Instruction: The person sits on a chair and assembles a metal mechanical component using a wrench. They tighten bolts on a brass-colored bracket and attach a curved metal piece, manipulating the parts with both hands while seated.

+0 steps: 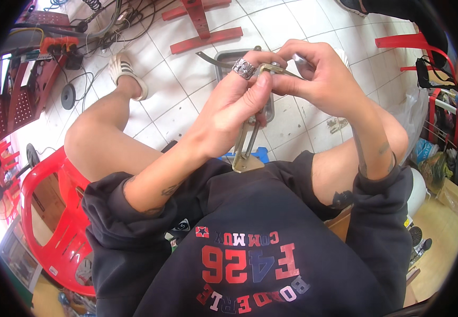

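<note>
My left hand (229, 103), with a wide silver ring on a finger, is closed around a long brass-coloured metal bracket (247, 163). The bracket's flat plate hangs down toward my lap, and its upper end comes out beside my thumb. There my right hand (321, 79) pinches at the bent end, fingers curled close to the left fingertips. Whether a small part sits between the right fingers is hidden. A curved dark metal strip (209, 59) sticks out to the left of my left hand. Below both hands a grey metal tray (223, 57) rests on the floor, mostly covered by them.
White tiles (171, 116) cover the floor. A red metal stand (206, 40) is ahead. To the left are a red plastic chair (33, 211), cables and a red perforated rack (20, 105). A blue object (262, 154) lies beneath the bracket. Plastic bags (416, 108) are at right.
</note>
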`<action>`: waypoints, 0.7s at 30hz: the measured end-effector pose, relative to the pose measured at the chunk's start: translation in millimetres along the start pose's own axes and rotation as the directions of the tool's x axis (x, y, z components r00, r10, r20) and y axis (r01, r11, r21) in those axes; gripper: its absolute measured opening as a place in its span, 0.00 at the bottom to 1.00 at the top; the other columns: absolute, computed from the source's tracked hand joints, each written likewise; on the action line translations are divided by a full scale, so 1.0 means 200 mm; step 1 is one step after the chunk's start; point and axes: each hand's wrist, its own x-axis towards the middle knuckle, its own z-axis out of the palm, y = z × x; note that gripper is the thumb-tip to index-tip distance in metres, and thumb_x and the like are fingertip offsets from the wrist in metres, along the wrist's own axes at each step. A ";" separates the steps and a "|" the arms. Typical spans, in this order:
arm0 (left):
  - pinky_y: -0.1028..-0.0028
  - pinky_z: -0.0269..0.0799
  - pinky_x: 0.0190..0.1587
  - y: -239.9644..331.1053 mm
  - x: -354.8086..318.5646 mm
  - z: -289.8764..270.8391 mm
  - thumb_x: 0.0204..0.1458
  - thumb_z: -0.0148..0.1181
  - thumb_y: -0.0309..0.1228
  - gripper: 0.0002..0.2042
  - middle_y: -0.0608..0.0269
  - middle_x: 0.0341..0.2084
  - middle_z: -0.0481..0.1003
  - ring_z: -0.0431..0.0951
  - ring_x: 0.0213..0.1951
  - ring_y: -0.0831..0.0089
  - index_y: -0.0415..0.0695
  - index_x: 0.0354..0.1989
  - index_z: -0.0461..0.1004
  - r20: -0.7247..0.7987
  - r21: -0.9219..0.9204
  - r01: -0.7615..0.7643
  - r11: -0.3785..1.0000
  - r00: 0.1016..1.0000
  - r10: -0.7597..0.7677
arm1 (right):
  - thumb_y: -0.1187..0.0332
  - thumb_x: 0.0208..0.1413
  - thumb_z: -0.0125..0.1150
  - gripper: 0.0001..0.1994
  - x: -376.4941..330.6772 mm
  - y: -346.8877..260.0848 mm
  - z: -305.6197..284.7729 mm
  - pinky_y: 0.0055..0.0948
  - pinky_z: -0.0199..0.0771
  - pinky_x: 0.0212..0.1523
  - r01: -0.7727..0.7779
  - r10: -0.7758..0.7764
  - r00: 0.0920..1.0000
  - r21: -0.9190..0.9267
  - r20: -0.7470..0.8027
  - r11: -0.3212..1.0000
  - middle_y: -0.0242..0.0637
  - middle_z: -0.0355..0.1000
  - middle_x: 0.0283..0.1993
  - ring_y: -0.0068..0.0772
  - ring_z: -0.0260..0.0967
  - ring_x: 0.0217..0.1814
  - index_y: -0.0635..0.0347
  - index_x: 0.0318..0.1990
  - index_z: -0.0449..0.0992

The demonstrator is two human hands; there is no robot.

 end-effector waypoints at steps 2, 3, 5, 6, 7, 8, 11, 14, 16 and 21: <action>0.74 0.68 0.33 0.00 0.00 0.00 0.63 0.43 0.54 0.29 0.58 0.33 0.74 0.69 0.27 0.76 0.42 0.60 0.63 0.007 0.042 -0.011 0.999 1.000 0.010 | 0.65 0.50 0.72 0.12 0.00 -0.02 -0.01 0.18 0.57 0.23 -0.160 0.156 0.987 0.100 0.048 0.982 0.23 0.66 0.21 0.12 0.57 0.22 0.63 0.35 0.77; 0.74 0.68 0.33 -0.01 0.00 0.00 0.63 0.44 0.54 0.29 0.58 0.32 0.74 0.69 0.27 0.75 0.41 0.59 0.63 0.013 0.056 -0.016 0.998 1.000 0.015 | 0.66 0.50 0.73 0.12 0.00 -0.02 -0.02 0.17 0.55 0.23 -0.180 0.174 0.983 0.108 0.055 0.978 0.21 0.65 0.21 0.10 0.55 0.22 0.62 0.33 0.76; 0.73 0.68 0.32 -0.02 -0.01 0.00 0.62 0.44 0.54 0.29 0.59 0.30 0.73 0.69 0.27 0.75 0.41 0.59 0.64 0.023 0.095 -0.030 0.995 0.999 0.028 | 0.66 0.48 0.74 0.13 0.00 -0.03 -0.02 0.16 0.52 0.21 -0.197 0.192 0.980 0.107 0.057 0.975 0.20 0.64 0.21 0.07 0.54 0.21 0.62 0.31 0.75; 0.73 0.68 0.32 -0.02 -0.01 0.00 0.62 0.45 0.54 0.29 0.60 0.30 0.73 0.69 0.26 0.75 0.41 0.59 0.64 0.025 0.120 -0.038 0.992 0.999 0.035 | 0.65 0.48 0.75 0.13 0.00 -0.03 -0.02 0.16 0.52 0.21 -0.194 0.190 0.980 0.098 0.054 0.976 0.20 0.64 0.20 0.08 0.54 0.20 0.61 0.31 0.75; 0.72 0.68 0.32 -0.03 -0.01 0.00 0.62 0.45 0.54 0.28 0.60 0.29 0.72 0.70 0.26 0.75 0.42 0.58 0.64 0.027 0.145 -0.045 0.988 0.999 0.042 | 0.65 0.47 0.75 0.14 -0.01 -0.03 -0.01 0.16 0.51 0.21 -0.192 0.188 0.981 0.089 0.051 0.977 0.20 0.64 0.20 0.08 0.53 0.20 0.61 0.30 0.75; 0.72 0.68 0.32 -0.04 -0.01 -0.01 0.62 0.45 0.54 0.28 0.60 0.29 0.72 0.70 0.26 0.74 0.42 0.58 0.65 0.027 0.170 -0.061 0.984 0.998 0.057 | 0.64 0.47 0.75 0.14 -0.02 -0.03 0.00 0.17 0.47 0.21 -0.186 0.185 0.982 0.070 0.027 0.980 0.19 0.60 0.19 0.07 0.50 0.20 0.60 0.31 0.74; 0.72 0.67 0.32 -0.05 -0.01 -0.01 0.61 0.47 0.54 0.27 0.60 0.28 0.72 0.70 0.26 0.74 0.44 0.58 0.65 0.009 0.196 -0.072 0.978 0.997 0.072 | 0.63 0.47 0.76 0.15 -0.02 -0.04 0.03 0.19 0.39 0.20 -0.173 0.173 0.984 0.020 -0.039 0.985 0.15 0.52 0.18 0.07 0.42 0.21 0.58 0.33 0.74; 0.72 0.67 0.34 -0.04 -0.01 0.00 0.61 0.47 0.54 0.27 0.61 0.29 0.72 0.70 0.29 0.75 0.44 0.58 0.65 -0.046 0.180 -0.067 0.981 0.996 0.076 | 0.63 0.45 0.76 0.17 -0.02 -0.05 0.04 0.19 0.40 0.20 -0.109 0.105 0.988 -0.031 -0.118 0.994 0.16 0.54 0.19 0.08 0.42 0.20 0.60 0.36 0.74; 0.73 0.67 0.35 -0.04 0.00 0.01 0.61 0.47 0.54 0.27 0.61 0.29 0.72 0.70 0.30 0.75 0.43 0.58 0.65 -0.071 0.237 -0.134 0.962 0.985 0.155 | 0.64 0.45 0.75 0.17 -0.01 -0.02 0.05 0.18 0.41 0.20 0.002 -0.024 0.976 -0.102 -0.215 0.995 0.18 0.55 0.20 0.08 0.43 0.21 0.61 0.38 0.75; 0.79 0.69 0.35 0.02 0.00 0.02 0.64 0.38 0.54 0.29 0.58 0.35 0.75 0.73 0.33 0.79 0.41 0.61 0.60 -0.132 0.050 -0.065 0.997 0.989 0.071 | 0.61 0.58 0.64 0.20 -0.02 -0.10 0.03 0.23 0.64 0.31 -0.006 0.006 0.958 0.003 -0.286 1.000 0.31 0.66 0.32 0.22 0.61 0.30 0.64 0.51 0.69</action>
